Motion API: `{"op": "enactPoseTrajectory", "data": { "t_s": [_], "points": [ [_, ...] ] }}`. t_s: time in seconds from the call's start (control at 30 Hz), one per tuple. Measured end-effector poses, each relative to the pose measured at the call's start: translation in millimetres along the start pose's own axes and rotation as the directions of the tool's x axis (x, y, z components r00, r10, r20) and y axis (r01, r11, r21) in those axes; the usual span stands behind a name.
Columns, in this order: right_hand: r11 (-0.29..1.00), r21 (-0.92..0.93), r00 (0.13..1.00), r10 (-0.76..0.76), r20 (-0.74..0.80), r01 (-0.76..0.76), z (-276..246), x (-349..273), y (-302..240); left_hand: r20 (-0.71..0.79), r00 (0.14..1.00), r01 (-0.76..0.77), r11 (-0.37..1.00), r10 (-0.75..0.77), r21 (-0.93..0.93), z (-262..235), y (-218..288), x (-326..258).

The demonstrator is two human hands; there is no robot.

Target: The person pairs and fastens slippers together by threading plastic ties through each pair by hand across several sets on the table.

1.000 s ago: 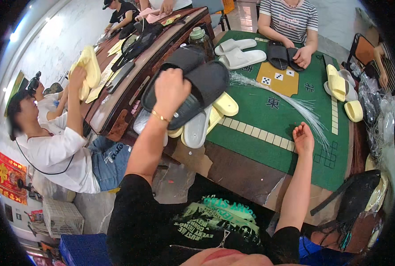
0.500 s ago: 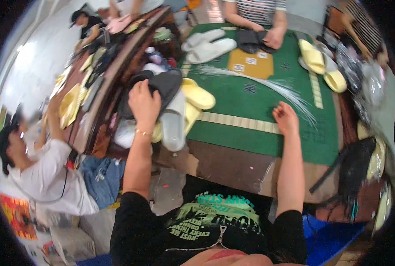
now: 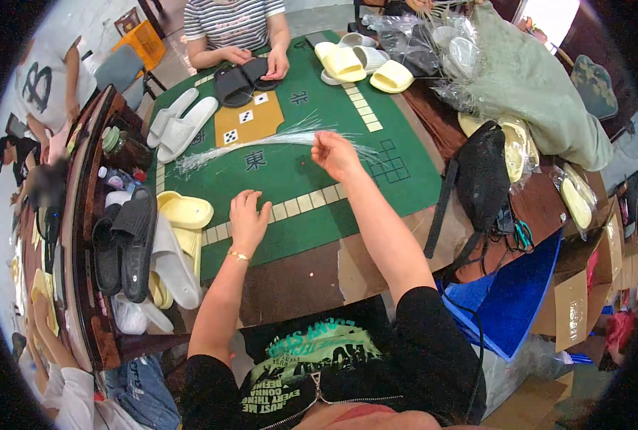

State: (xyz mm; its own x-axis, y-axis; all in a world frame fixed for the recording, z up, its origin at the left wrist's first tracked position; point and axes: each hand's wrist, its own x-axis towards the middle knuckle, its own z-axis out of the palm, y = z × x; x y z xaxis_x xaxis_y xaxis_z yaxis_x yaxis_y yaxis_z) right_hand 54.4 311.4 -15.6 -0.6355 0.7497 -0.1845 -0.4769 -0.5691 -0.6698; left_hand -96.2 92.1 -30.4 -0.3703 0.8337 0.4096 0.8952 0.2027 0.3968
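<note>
A bundle of thin clear plastic strands lies across the green mat. The fingers of my right hand are pinched at the strands, toward the bundle's right part; how many they hold is too fine to tell. My left hand hovers over the mat's near edge beside a row of pale printed rectangles, its fingers apart and nothing in them. Left of it lie a yellow slipper, a light grey slipper and a black slipper, overlapping in a pile.
Across the table a person in a striped shirt handles black slippers. White slippers lie far left, yellow slippers far right. A black bag and plastic-wrapped slippers are at the right. A blue container stands below.
My left hand has left the black slipper on the pile and come over the mat. My right hand has reached the strands and closed its fingers there. The view has swung right.
</note>
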Motion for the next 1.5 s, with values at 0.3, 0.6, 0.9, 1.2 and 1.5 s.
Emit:
{"op": "enactPoseTrajectory", "data": {
  "t_s": [0.3, 0.6, 0.9, 1.2, 1.5],
  "points": [
    [0.062, -0.991, 0.628, -0.777, 0.026, 0.117, -96.1, 77.1, -117.1, -0.03, 0.999, 0.041, 0.993, -0.038, 0.114, 14.7, 18.9, 8.5],
    [-0.423, -0.83, 0.881, -0.445, -0.16, -0.364, -71.8, 93.2, -147.0, -0.017, 0.998, 0.055, 0.989, -0.053, 0.137, 8.5, 18.1, 7.7],
    [-0.463, -0.823, 0.868, -0.491, -0.071, -0.329, -80.8, 92.8, -143.3, -0.042, 0.997, 0.064, 0.99, -0.059, 0.126, 9.9, 20.2, 9.9],
    [-0.781, -0.624, 0.57, -0.516, 0.639, -0.007, -83.0, 37.5, -149.4, -0.081, 0.996, 0.049, 0.996, -0.042, 0.077, 11.8, 14.2, 3.5],
    [-0.843, -0.536, 0.329, -0.517, 0.79, -0.039, 64.6, -34.0, -259.0, -0.094, 0.994, 0.055, 0.998, -0.051, 0.038, 14.9, 9.5, -0.4]
  ]
}}
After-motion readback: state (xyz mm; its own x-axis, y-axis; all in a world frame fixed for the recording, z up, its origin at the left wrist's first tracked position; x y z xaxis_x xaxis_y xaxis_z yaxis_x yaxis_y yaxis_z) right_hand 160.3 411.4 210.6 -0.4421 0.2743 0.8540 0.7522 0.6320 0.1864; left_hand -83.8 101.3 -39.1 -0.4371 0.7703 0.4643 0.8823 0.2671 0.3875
